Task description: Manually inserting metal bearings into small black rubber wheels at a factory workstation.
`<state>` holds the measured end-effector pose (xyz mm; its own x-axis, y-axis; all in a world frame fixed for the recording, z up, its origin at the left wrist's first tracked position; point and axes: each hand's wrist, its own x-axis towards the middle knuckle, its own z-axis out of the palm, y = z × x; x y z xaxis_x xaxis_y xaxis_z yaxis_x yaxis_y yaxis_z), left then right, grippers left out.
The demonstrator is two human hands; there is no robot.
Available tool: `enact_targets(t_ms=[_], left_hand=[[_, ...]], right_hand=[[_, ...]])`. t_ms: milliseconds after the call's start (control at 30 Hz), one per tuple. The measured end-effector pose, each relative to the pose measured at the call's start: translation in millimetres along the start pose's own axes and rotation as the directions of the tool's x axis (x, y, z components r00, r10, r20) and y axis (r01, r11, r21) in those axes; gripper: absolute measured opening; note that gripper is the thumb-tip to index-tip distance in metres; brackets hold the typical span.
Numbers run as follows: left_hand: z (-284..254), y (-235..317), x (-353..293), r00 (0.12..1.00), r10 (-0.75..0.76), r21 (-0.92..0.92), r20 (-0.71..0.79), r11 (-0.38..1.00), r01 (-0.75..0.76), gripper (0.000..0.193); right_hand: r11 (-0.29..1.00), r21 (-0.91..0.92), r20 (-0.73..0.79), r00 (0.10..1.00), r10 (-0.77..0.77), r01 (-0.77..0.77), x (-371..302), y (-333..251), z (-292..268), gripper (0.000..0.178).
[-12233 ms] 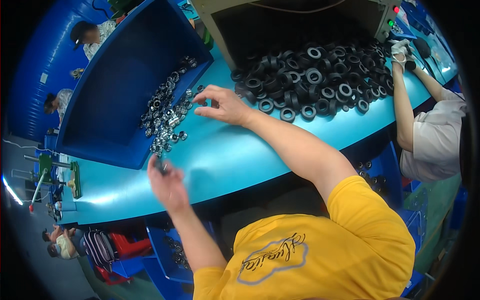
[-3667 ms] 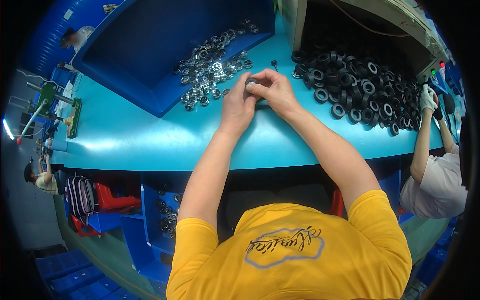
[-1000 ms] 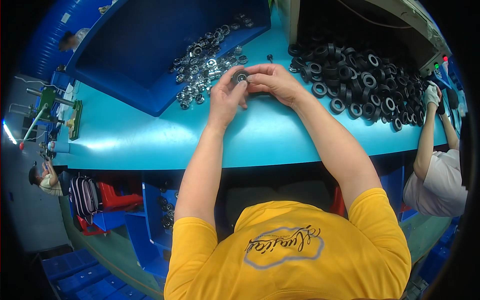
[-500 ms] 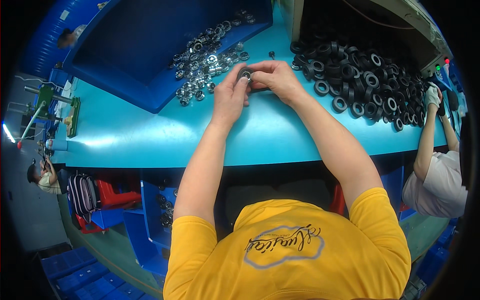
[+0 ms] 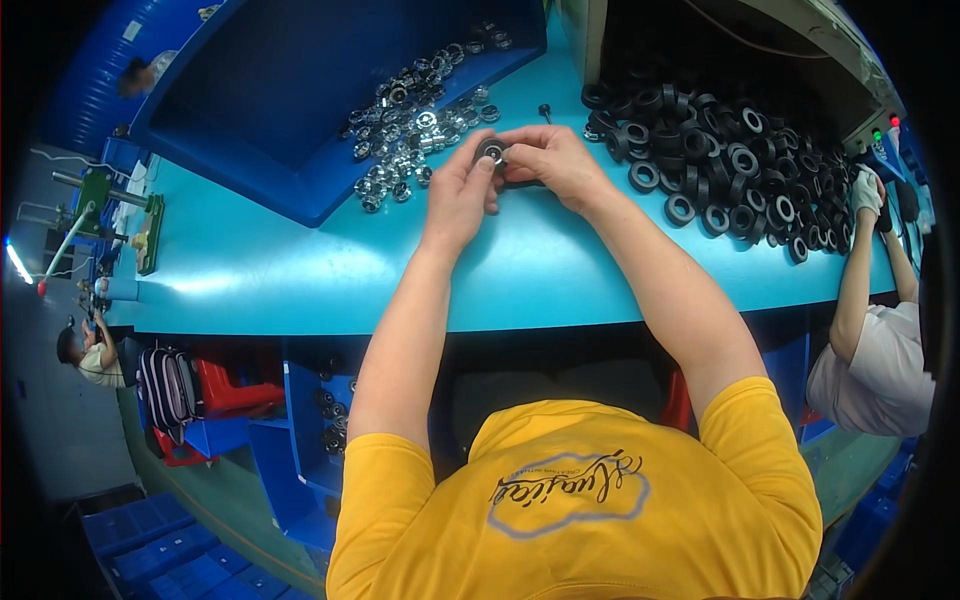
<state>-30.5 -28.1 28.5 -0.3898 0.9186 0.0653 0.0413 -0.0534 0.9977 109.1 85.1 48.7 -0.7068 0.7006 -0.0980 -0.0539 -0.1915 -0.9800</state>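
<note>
Between my two hands, above the table, is a small black tyre (image 5: 486, 146) with a shiny hub piece in its middle. My left hand (image 5: 456, 203) is closed around its left side, thumb on the face. My right hand (image 5: 562, 166) grips it from the right, with thumb and fingers at the rim. Under the right fingers shows a dark strip-like thing (image 5: 524, 184), whose kind I cannot make out. Several chrome wheel hubs (image 5: 428, 120) are heaped just beyond my left hand. To the right of my hands spreads a big pile of black tyres (image 5: 700, 145).
A blue bin (image 5: 300, 200) lies tipped at the far left of the turquoise table (image 5: 300, 290). A small dark pin-like part (image 5: 545, 112) is beyond my right hand. A green hand press (image 5: 150, 235) stands at the left. At the right works a person with a gloved hand (image 5: 865, 192).
My hands stay at almost the same spot with the tyre. The thumbs and fingers have shifted only slightly on it.
</note>
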Motion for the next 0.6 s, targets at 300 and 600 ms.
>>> enact_targets(t_ms=[300,600], left_hand=[[4,6,-2,1.000,-0.018,0.181,0.024,0.983,0.013,0.052],[4,1,-3,0.997,0.081,0.168,0.015,0.982,-0.083,0.053]], right_hand=[[0.998,-0.067,-0.092,0.996,-0.011,0.004,7,8,0,0.032],[0.995,0.083,0.002,0.998,0.058,-0.058,5,6,-4,0.037]])
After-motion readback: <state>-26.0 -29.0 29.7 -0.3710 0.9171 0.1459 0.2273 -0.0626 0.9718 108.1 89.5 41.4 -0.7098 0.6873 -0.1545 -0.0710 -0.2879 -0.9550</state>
